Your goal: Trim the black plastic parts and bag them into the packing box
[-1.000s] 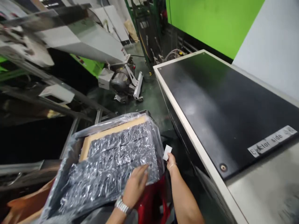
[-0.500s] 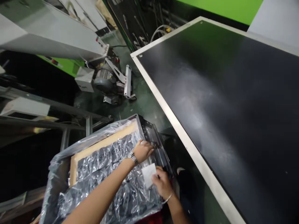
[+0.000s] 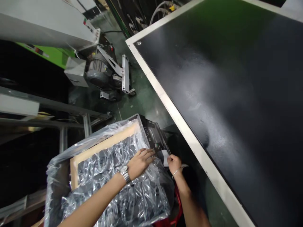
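Note:
My left hand (image 3: 141, 162), a metal watch on its wrist, lies with fingers stretched over the plastic at the near edge of the dark crate (image 3: 148, 127). No object shows in it. In my right hand (image 3: 174, 164) a small white paper card (image 3: 165, 157) is pinched, held against the crate's outer end wall. The crate is lined with a clear plastic bag (image 3: 55, 167). Inside, clear film (image 3: 109, 157) covers dark contents whose kind I cannot make out, beside a strip of brown cardboard (image 3: 106, 138).
A large black-topped table (image 3: 175, 115) with a pale frame stands to the right. Ahead on the green floor is a wheeled motor unit (image 3: 100, 74). Metal frame rails (image 3: 87, 124) run at the left. Something red (image 3: 178, 201) sits below the crate.
My right hand has carried the white card from above the film outward to the crate's end wall. My left hand has drawn back slightly from the rim, fingers now flatter. The view has shifted.

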The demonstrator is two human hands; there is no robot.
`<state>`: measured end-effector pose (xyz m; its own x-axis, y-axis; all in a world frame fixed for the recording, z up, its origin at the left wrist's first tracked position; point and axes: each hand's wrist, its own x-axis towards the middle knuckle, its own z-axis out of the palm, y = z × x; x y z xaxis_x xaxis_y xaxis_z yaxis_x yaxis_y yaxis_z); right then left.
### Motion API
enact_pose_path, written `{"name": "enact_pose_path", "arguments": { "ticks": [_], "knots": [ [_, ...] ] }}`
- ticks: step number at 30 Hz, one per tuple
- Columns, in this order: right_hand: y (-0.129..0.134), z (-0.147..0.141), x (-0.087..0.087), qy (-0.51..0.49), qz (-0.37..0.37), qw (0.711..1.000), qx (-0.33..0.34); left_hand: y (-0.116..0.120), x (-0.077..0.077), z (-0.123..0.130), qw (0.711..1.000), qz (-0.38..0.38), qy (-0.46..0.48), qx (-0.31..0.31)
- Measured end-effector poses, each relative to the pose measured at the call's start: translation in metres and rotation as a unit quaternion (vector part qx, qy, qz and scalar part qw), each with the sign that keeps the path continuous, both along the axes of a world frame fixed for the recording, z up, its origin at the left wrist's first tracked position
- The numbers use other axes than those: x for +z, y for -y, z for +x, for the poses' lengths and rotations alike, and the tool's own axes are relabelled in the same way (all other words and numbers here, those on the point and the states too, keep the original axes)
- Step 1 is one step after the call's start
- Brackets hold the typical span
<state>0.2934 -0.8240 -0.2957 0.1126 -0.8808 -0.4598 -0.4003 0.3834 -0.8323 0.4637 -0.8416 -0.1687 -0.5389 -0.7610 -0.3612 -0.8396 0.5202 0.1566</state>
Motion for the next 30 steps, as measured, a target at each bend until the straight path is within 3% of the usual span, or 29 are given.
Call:
{"name": "enact_pose_path", "arguments": {
  "ticks": [5,9,13,20,30],
  "knots": [
    [-0.002,0.02,0.012,-0.101,0.033,0.982,0.159,-0.001,0.007,-0.005,1.0,0.004,0.003,-0.001],
    [0.005,0.025,0.018,-0.162,0.052,0.959,0.227,-0.004,0.005,-0.006,1.0,-0.011,-0.012,0.019],
    [0.01,0.023,0.021,-0.146,0.056,0.944,0.29,-0.006,0.001,-0.007,0.999,-0.011,-0.024,0.035],
    [0.01,0.019,0.017,-0.135,0.086,0.927,0.339,-0.004,0.001,-0.011,0.999,-0.008,-0.015,0.052],
    [0.003,0.024,-0.003,-0.16,0.133,0.905,0.372,0.0,0.007,-0.022,0.998,-0.008,-0.002,0.065]
  ]
}}
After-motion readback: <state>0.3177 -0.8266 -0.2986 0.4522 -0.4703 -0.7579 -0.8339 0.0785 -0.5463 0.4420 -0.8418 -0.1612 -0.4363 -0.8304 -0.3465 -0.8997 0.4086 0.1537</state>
